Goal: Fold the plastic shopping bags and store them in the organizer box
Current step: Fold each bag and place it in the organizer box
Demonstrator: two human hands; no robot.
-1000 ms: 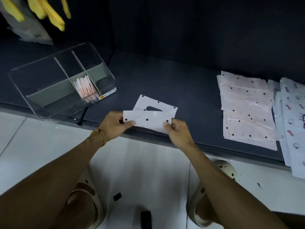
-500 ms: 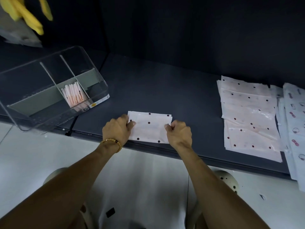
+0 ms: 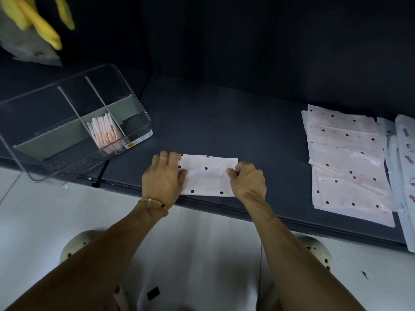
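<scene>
A folded dotted bag (image 3: 207, 175) is lying lengthwise left-to-right at the tabletop (image 3: 224, 122) edge. The left hand (image 3: 162, 178) is pressing it flat-fingered; the right hand (image 3: 247, 180) is pinching its right end. The organizer box (image 3: 74, 122) is sitting nearer the left hand.

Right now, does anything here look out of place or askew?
Yes: the organizer box sits askew, tilted, its near-left corner overhanging the edge of the dark table. The stack of flat dotted bags at right is fanned unevenly. Nothing looks spilled or damaged.
</scene>
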